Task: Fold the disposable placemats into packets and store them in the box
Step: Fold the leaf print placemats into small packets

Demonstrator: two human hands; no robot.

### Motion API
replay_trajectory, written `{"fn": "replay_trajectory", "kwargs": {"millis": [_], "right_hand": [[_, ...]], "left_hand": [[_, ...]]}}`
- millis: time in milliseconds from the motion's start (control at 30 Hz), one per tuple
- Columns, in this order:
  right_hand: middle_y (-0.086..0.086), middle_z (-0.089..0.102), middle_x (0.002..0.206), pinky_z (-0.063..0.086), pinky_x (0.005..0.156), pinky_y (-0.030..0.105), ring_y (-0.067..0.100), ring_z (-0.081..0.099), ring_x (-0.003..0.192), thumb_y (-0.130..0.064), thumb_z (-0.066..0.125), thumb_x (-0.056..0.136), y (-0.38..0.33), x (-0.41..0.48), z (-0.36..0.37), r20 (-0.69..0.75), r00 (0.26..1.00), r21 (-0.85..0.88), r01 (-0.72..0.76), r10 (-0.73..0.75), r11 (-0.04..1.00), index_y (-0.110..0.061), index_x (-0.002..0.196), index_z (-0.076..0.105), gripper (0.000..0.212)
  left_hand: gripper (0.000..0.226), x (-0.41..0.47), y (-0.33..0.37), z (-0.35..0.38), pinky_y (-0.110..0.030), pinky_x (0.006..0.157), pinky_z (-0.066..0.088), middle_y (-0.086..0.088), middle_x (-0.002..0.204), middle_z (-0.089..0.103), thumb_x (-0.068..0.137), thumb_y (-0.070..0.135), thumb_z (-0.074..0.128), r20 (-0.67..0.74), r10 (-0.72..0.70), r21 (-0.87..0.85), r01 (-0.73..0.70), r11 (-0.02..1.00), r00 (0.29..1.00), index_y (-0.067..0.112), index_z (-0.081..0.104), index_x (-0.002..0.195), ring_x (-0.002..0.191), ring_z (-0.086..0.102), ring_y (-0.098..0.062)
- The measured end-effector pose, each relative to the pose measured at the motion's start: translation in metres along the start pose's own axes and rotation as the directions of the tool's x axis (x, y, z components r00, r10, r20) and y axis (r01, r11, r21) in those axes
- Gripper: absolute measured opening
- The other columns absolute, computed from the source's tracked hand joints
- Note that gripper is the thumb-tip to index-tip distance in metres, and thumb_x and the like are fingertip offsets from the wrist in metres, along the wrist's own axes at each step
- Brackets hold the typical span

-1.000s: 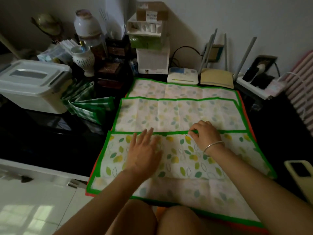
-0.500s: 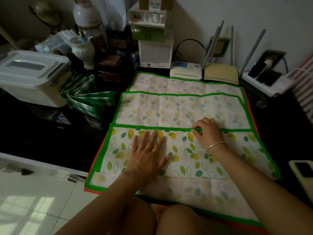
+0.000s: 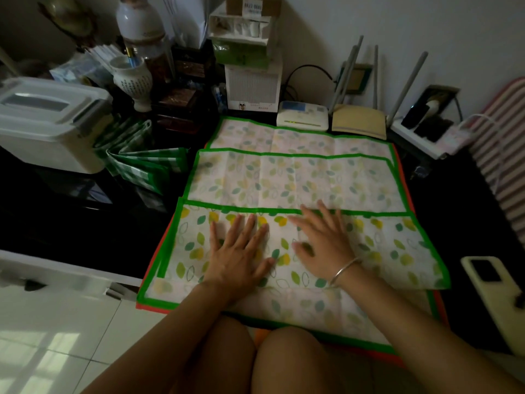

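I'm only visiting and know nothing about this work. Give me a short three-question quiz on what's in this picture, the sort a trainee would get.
1. True or false: the left hand is pinching the green border of the leaf-print placemat.
2. Pick one. The white box is: A) closed, with its lid on; B) open, with its lid on the floor; C) hidden under the placemat.
3. Fill in: the silver bracelet sits on the ___ wrist.

Key: 1 false. The left hand lies flat on the placemat, fingers straight, and so does the right hand. 2 A. 3 right.
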State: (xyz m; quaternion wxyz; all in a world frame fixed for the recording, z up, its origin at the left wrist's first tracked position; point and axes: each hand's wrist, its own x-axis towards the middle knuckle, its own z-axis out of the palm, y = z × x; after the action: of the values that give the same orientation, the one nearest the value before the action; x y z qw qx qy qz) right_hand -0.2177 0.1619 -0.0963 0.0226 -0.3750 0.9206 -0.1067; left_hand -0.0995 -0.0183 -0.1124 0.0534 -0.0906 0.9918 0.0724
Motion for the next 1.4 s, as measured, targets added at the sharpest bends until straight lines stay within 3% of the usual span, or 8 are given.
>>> {"fn": "replay_trajectory", "kwargs": {"millis": [167,367,667,833,967,1167,1267,1400], "right_hand": [[-0.014,0.002,0.16,-0.01,0.113,0.057,0.02,-0.013,0.147,-0.062,0.011,0.087,-0.024,-0.042,0.023,0.116,0.993,-0.104,-0.01,0.022,0.995,-0.044,0.149,0.018,0.065],[-0.023,-0.028,0.152,-0.014,0.11,0.061,0.022,-0.034,0.139,-0.076,-0.008,0.076,0.057,-0.076,0.004,0.114,0.901,-0.267,-0.379,0.419,0.886,-0.05,0.143,-0.021,0.073],[-0.026,-0.027,0.152,-0.011,0.109,0.064,0.025,-0.037,0.137,-0.082,-0.01,0.069,0.065,-0.079,0.001,0.144,0.857,-0.219,-0.46,0.494,0.861,-0.051,0.143,-0.019,0.081],[-0.026,-0.028,0.151,-0.012,0.11,0.064,0.024,-0.038,0.137,-0.083,-0.008,0.071,0.063,-0.078,0.001,0.157,0.856,-0.224,-0.455,0.492,0.862,-0.051,0.143,-0.019,0.08],[-0.027,-0.013,0.155,-0.018,0.11,0.06,0.021,-0.029,0.142,-0.083,0.016,0.079,0.068,-0.074,-0.005,0.188,0.842,-0.158,-0.482,0.506,0.862,-0.056,0.144,0.001,0.073],[-0.008,0.051,0.128,-0.006,0.115,0.054,0.025,0.026,0.129,-0.053,0.038,0.091,0.049,-0.024,-0.039,-0.049,0.916,-0.334,-0.391,0.398,0.858,-0.035,0.111,0.062,0.037],[0.0,0.041,0.142,-0.001,0.117,0.046,0.025,0.021,0.136,-0.042,0.048,0.09,0.035,0.021,-0.04,-0.052,0.957,-0.227,-0.29,0.285,0.93,-0.026,0.129,0.054,0.042],[0.003,0.01,0.16,0.003,0.12,0.041,0.023,0.004,0.147,-0.036,0.033,0.099,0.026,0.096,-0.032,0.11,0.976,-0.131,-0.173,0.187,0.976,-0.017,0.151,0.02,0.056]], "left_hand": [[0.074,-0.002,-0.008,0.009,-0.062,0.113,-0.014,0.012,0.162,-0.01,0.085,0.074,0.004,-0.085,0.021,0.009,-0.02,1.0,0.996,0.045,-0.006,0.152,0.149,-0.016,-0.017],[0.078,0.001,-0.01,0.009,-0.059,0.113,-0.018,0.015,0.16,-0.018,0.08,0.079,-0.004,-0.067,0.006,0.018,-0.005,1.0,0.998,0.047,-0.011,0.151,0.147,-0.023,-0.014],[0.075,-0.011,-0.034,0.01,-0.05,0.12,0.0,0.003,0.161,0.024,0.087,0.062,0.014,-0.212,-0.072,-0.084,0.055,0.995,0.975,0.029,0.033,0.151,0.15,0.009,-0.022],[0.086,-0.022,-0.04,0.015,-0.043,0.118,-0.018,0.003,0.163,-0.011,0.083,0.072,0.0,-0.088,-0.272,-0.098,0.264,0.96,0.958,0.028,0.001,0.156,0.148,-0.02,-0.023],[0.077,-0.011,-0.036,-0.015,-0.05,0.12,0.006,-0.003,0.164,0.003,0.092,0.066,0.031,0.022,-0.303,-0.008,0.303,0.953,0.953,0.026,0.008,0.155,0.149,0.001,-0.029],[0.102,0.017,0.004,-0.064,-0.056,0.115,0.023,-0.003,0.162,-0.016,0.09,0.033,0.064,0.201,0.115,0.304,-0.173,0.937,0.973,0.034,-0.015,0.153,0.149,-0.002,-0.031],[0.092,0.025,0.021,-0.065,-0.052,0.11,0.034,-0.002,0.163,-0.011,0.093,0.023,0.06,0.369,0.246,0.334,-0.374,0.865,0.897,0.033,-0.008,0.155,0.148,0.006,-0.033],[0.078,0.045,0.021,-0.075,-0.05,0.109,0.037,0.001,0.163,0.005,0.093,0.031,0.059,0.448,0.242,0.151,-0.339,0.928,0.861,0.039,0.012,0.154,0.146,0.013,-0.033]]}}
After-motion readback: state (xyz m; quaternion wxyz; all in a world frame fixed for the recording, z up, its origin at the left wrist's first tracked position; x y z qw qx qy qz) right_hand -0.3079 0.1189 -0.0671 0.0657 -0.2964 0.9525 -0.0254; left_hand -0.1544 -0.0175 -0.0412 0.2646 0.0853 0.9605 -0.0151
